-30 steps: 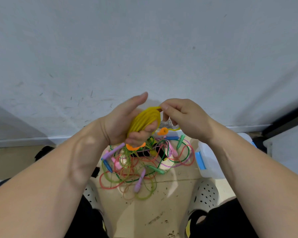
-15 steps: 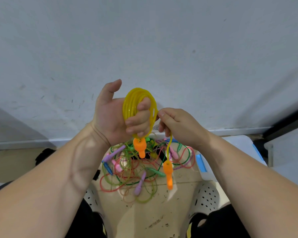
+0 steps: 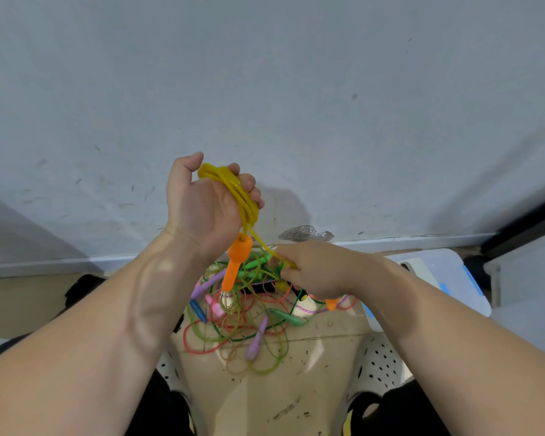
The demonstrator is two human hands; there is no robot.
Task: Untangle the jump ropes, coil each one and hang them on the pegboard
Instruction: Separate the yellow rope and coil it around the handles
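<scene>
My left hand [image 3: 206, 206] is raised and grips a coil of yellow jump rope [image 3: 243, 196]. One orange handle [image 3: 235, 265] hangs below that fist. From the coil a yellow strand runs down right into my right hand [image 3: 315, 267], which pinches it. The tip of the second orange handle [image 3: 331, 304] pokes out under my right hand. Beneath both hands a tangle of jump ropes [image 3: 249, 325] in green, red, pink and purple lies on the tan floor. No pegboard is in view.
A grey wall [image 3: 296, 89] with a white skirting fills the upper view. A white and blue plastic box [image 3: 447, 278] sits at the right. White perforated shoes [image 3: 381, 366] flank the floor patch below the tangle.
My left hand has turned and closed tighter round the yellow coil. My right hand has dropped lower along the strand, and the loose orange handle now sits just under it.
</scene>
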